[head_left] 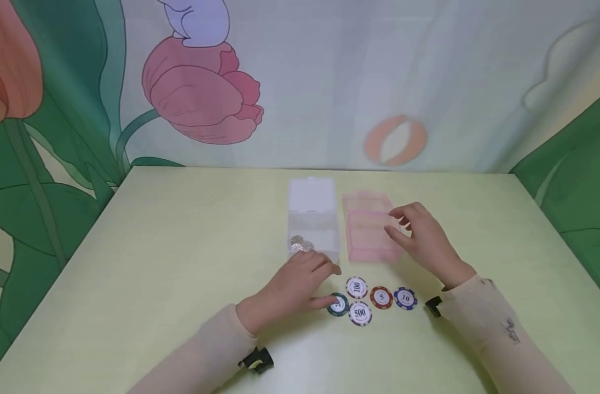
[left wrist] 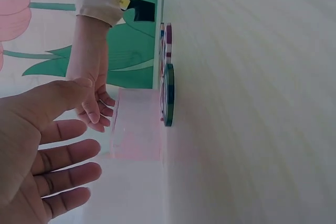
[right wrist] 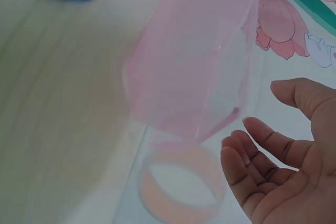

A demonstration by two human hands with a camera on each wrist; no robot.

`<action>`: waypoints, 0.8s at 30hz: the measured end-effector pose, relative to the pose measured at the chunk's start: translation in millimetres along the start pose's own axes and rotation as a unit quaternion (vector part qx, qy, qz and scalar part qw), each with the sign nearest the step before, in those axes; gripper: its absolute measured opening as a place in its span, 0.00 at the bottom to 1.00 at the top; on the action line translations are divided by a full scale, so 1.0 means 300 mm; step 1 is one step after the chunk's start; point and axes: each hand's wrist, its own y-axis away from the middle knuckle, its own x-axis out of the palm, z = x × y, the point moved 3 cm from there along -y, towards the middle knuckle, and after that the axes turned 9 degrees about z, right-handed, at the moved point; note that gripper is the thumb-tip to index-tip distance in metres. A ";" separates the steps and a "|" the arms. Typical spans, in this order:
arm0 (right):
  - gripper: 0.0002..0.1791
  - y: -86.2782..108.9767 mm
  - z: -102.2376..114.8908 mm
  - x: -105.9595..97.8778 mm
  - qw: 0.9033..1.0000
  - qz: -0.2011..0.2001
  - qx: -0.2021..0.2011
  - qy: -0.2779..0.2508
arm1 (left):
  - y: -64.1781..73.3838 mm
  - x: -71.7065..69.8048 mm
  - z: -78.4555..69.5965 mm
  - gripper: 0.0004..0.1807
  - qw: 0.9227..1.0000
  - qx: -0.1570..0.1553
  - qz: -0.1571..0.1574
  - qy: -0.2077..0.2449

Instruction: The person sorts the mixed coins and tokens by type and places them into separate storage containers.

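My left hand [head_left: 297,282] hovers in front of a clear lidded box [head_left: 327,241], over the near edge of the poker chips. In the left wrist view its fingers are loosely bent and hold nothing; the thumb overlaps the green chip [head_left: 338,311] in the head view. Several coins [head_left: 297,240] lie inside the clear box, partly hidden by that hand. My right hand [head_left: 425,238] is at the right side of a pink see-through box [head_left: 371,253], thumb and fingers apart and nothing between them. Other chips read 100 [head_left: 356,287], 500 [head_left: 360,313], 5 [head_left: 381,297] and 10 [head_left: 405,299].
Both boxes stand side by side on a pale yellow-green table [head_left: 182,246], their lids folded back toward the far edge. A curtain [head_left: 305,82] with printed flowers hangs behind the table. Black straps [head_left: 257,361] sit at the wrists.
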 end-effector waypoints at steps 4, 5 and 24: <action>0.22 0.012 -0.033 -0.001 1.000 0.010 0.003 0.000 | -0.002 0.008 -0.010 0.26 0.999 -0.004 0.031 0.020; 0.23 0.014 -0.041 0.000 1.000 0.012 0.002 0.002 | -0.003 0.012 -0.011 0.27 0.999 -0.008 0.040 0.024; 0.43 0.034 -0.093 0.016 0.996 0.086 0.010 0.007 | -0.004 0.102 0.002 0.29 0.987 -0.061 0.140 0.051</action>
